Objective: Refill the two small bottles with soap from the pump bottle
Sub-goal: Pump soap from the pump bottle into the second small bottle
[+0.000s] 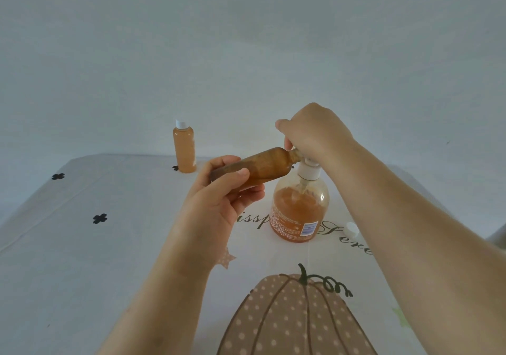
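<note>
The clear pump bottle (299, 209) stands mid-table, roughly half full of orange soap. My right hand (315, 133) rests on top of its white pump head, hiding the nozzle. My left hand (219, 201) grips one small bottle (260, 168) tilted almost sideways, its open neck up against the pump spout under my right fingers. Amber soap fills this bottle. The second small bottle (184, 149) stands upright at the table's far edge, capped in white and full of orange soap.
A loose white cap (351, 229) lies on the tablecloth (82, 245) right of the pump bottle, close under my right forearm. The cloth has a pumpkin print near me and small black clover marks at left. A plain wall rises behind.
</note>
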### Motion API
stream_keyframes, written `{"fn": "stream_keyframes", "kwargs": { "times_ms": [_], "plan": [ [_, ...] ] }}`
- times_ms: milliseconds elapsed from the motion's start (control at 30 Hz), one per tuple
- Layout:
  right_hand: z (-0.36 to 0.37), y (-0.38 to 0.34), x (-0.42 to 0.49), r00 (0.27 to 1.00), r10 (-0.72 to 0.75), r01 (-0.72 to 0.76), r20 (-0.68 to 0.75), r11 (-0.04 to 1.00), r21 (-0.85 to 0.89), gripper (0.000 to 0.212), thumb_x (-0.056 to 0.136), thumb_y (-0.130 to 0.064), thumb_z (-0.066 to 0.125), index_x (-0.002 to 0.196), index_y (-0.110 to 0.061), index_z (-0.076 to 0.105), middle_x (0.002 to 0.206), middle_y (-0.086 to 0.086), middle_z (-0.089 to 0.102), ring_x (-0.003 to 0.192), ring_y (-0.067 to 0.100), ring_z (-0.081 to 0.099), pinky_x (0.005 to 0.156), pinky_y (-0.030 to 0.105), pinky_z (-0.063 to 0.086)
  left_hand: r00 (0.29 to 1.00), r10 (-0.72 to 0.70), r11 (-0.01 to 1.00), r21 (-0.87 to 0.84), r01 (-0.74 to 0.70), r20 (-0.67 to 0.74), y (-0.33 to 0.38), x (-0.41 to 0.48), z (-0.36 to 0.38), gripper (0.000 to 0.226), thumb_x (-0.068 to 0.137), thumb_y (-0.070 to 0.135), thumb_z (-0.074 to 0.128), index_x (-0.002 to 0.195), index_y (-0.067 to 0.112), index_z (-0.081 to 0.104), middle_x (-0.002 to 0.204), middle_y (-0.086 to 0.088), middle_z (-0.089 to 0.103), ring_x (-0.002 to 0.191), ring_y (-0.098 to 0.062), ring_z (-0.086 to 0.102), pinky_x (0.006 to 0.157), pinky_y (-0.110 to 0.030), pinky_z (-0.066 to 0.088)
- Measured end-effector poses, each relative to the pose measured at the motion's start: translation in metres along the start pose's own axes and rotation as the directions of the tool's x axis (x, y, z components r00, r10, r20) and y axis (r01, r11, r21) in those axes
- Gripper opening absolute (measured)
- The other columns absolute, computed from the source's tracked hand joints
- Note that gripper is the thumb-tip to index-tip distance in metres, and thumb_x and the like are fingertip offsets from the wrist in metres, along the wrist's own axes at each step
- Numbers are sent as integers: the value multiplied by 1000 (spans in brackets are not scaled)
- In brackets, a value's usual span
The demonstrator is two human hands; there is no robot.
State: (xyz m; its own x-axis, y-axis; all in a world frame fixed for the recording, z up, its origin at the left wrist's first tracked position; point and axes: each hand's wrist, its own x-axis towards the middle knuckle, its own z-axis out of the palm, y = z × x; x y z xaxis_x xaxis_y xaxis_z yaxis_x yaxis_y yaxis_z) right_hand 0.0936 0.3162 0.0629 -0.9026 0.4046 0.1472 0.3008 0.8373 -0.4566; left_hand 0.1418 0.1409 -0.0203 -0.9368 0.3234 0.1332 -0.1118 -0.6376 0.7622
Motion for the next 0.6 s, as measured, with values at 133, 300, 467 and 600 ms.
{"fn": "stream_keyframes", "kwargs": {
  "times_ms": [133,300,467,600],
  "plan": [
    [6,5,7,1000,-9,9,11,1000,24,29,92,-31,56,92,-9,76,64,2,60,60,22,58,59,30,44,1000,-13,1000,9,13,-15,-3,2,-1,28,73,6,64,100,8,58,91,-13,70,79,-29,68,73,-34,57],
    [6,5,7,1000,-17,16,15,999,44,26,91,-28,58,86,-11,76,60,-2,59,58,19,56,55,28,40,1000,-3,1000,13,3,-10,-3,2,-1,27,74,4,64,100,8,57,87,-14,69,78,-28,66,73,-34,58],
    [7,6,5,1000,4,-5,8,998,55,28,90,-28,56,89,-10,76,66,0,62,60,20,58,55,27,41,1000,-9,1000,17,9,-12,-3,1,-1,23,80,0,63,100,8,57,89,-14,70,78,-29,67,73,-34,58],
    [6,4,1,1000,18,-19,4,998,61,29,89,-29,55,90,-9,75,67,1,63,60,22,58,56,28,42,1000,-16,1000,13,16,-21,-1,0,0,29,75,4,65,103,7,57,90,-15,70,79,-29,66,75,-35,58]
  ]
}}
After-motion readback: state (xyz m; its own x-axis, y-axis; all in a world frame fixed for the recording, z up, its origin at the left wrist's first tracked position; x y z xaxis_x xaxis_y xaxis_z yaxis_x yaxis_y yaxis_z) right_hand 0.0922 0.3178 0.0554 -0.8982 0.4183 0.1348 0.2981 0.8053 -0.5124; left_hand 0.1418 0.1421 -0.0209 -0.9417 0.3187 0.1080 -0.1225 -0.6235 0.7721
